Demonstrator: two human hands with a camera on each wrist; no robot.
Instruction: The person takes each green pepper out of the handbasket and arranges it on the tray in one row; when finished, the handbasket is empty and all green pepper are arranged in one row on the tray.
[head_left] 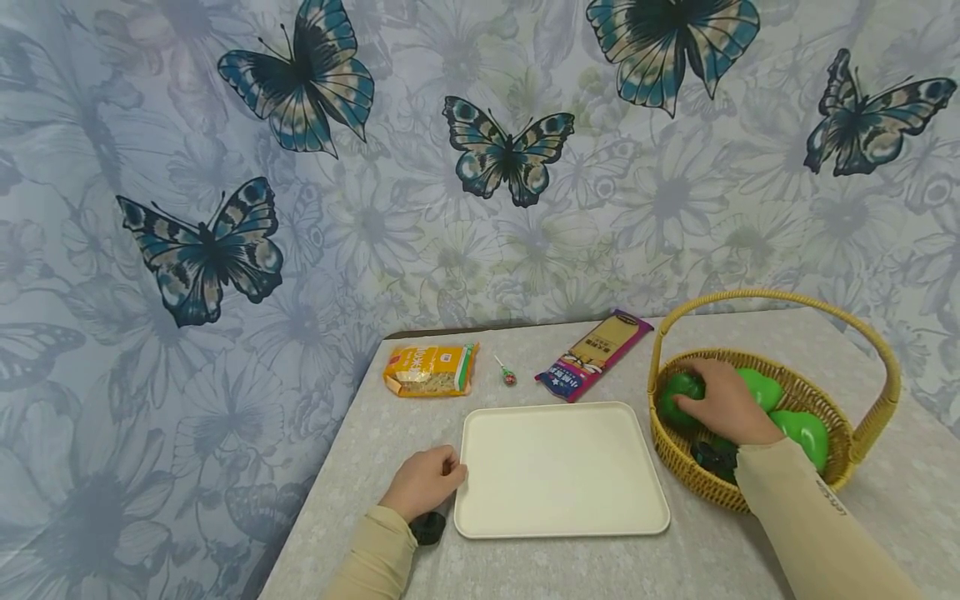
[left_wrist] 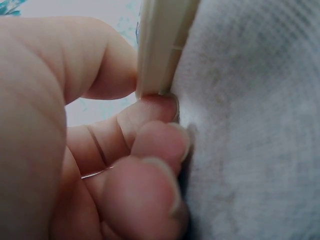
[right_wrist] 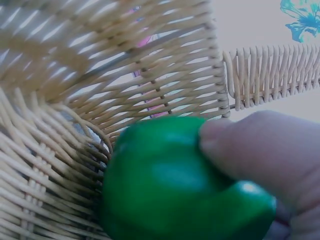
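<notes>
My left hand [head_left: 423, 482] is at the left edge of a cream rectangular tray [head_left: 558, 471], pinching its rim. In the left wrist view the thumb lies against the tray's side [left_wrist: 162, 45] and the curled fingers meet it from the other side, close to the cloth. Inside a wicker basket [head_left: 697, 487] on the right, my right hand [head_left: 726, 404] grips a dark green bell pepper [right_wrist: 155, 175]. The thumb presses on the pepper's shiny skin, while most other fingers are hidden. Lighter green, glossy peppers [head_left: 804, 437] lie beside and under the hand.
Behind the tray lie an orange food packet [head_left: 429, 371], a small lollipop [head_left: 509, 377] and a purple-edged noodle packet [head_left: 596, 354]. The basket's tall handle [head_left: 772, 294] arches over the right hand. A butterfly-print cloth [head_left: 420, 250] hangs behind the grey-covered table [head_left: 352, 467].
</notes>
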